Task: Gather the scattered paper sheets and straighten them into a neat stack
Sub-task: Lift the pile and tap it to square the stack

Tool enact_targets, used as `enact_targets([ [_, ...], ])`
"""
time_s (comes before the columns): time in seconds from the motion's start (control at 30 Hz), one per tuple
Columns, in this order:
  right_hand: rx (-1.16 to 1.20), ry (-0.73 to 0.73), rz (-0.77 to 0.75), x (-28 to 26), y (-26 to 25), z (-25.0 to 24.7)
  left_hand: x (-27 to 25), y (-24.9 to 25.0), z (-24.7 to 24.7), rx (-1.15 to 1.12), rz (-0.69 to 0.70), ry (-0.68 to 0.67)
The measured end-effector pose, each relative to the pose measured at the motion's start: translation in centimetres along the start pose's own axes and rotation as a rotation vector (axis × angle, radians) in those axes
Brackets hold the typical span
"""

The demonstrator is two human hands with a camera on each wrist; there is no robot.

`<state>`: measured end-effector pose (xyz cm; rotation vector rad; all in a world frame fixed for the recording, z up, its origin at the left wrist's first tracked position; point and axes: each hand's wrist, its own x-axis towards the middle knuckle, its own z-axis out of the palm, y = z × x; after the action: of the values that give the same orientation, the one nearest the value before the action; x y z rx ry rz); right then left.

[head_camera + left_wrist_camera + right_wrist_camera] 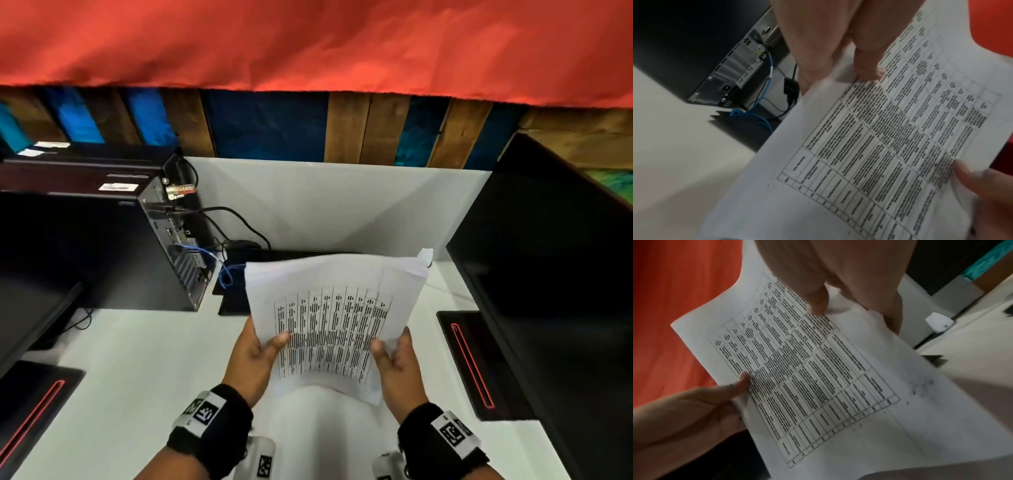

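A black computer tower (102, 246) is lying on the white bench (137, 377) at the left, its rear ports facing the middle, with black cables (236, 219) and a blue cable (224, 270) trailing from it. A dark monitor (548, 274) is standing at the right on a black base with a red line (472, 363), and another such base (34, 404) is sitting at the near left. Orange-red cloth (308, 41) is hanging across the top, over a wall of wooden planks and blue panels (342, 126).

My left hand (255, 356) and right hand (399, 363) raised side by side, thumbs on top of paper sheets (335, 308), fingers underneath, both wrists banded
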<state>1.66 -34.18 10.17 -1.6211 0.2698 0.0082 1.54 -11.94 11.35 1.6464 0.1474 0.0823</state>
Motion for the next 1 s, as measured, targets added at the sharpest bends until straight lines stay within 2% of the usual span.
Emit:
enact_targets([
  [0.1, -0.081, -0.025, 0.021, 0.0, 1.4, -0.2, -0.9, -1.8, 0.7, 0.082, -0.050, -0.054],
  [0.2, -0.154, 0.079, 0.014, 0.4, 1.2, -0.7, -0.8, -2.0, 1.6, 0.073, -0.089, -0.037],
  [0.27, -0.198, 0.139, 0.052, 0.8, 0.6, -1.8, -0.3, -1.7, 2.5, 0.080, -0.101, -0.072],
  [0.4, -0.449, 0.151, 0.198, 1.3, 0.8, -5.3, 0.1, -3.3, 5.0, 0.335, -0.183, -0.257],
  [0.5, -0.658, 0.178, 0.282, 1.1, 2.4, -7.8, -0.7, -5.4, 7.6, 0.414, -0.246, -0.368],
  [0.63, -0.802, 0.180, 0.368, 1.2, 4.7, -10.1, -1.3, -8.8, 10.2, 0.546, -0.367, -0.510],
  [0.7, -0.816, 0.161, 0.415, 1.5, 5.3, -10.7, -1.4, -9.6, 10.9, 0.571, -0.400, -0.530],
  [0.83, -0.826, 0.139, 0.471, 1.8, 5.8, -11.1, -1.3, -9.1, 11.7, 0.645, -0.374, -0.495],
  [1.0, -0.871, 0.121, 0.501, 2.4, 6.2, -11.2, -1.5, -9.1, 11.7, 0.606, -0.419, -0.441],
])
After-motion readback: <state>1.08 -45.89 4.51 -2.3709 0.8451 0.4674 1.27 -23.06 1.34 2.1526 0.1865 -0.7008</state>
